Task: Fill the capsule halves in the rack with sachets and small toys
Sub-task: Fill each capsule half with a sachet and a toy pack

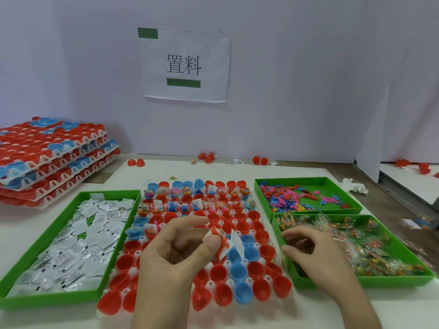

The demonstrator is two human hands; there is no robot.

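Sachet (237, 243) and toy (224, 249) pinched together in my left hand (180, 252) above the rack (249, 280), for one drop. My right hand's (316, 252) hold: cannot tell.

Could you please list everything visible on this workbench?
Rack: one, white, centre, holding red and blue capsule halves; far rows filled.
Sachet tray: one, green, left of rack, white sachets.
Toy tray: one, green, far right, pink, blue and red toys.
Packet tray: one, green, near right, clear packets of coloured bits.
Stacked racks: several, red and blue, far left.
Loose capsule halves: several, red, along the wall.
Sign: one, white, on wall.
Tissue: one, white, right of toy tray.
Left hand: pinches a white sachet and red toy over rack.
Right hand: fingers in packet tray; grip unclear.
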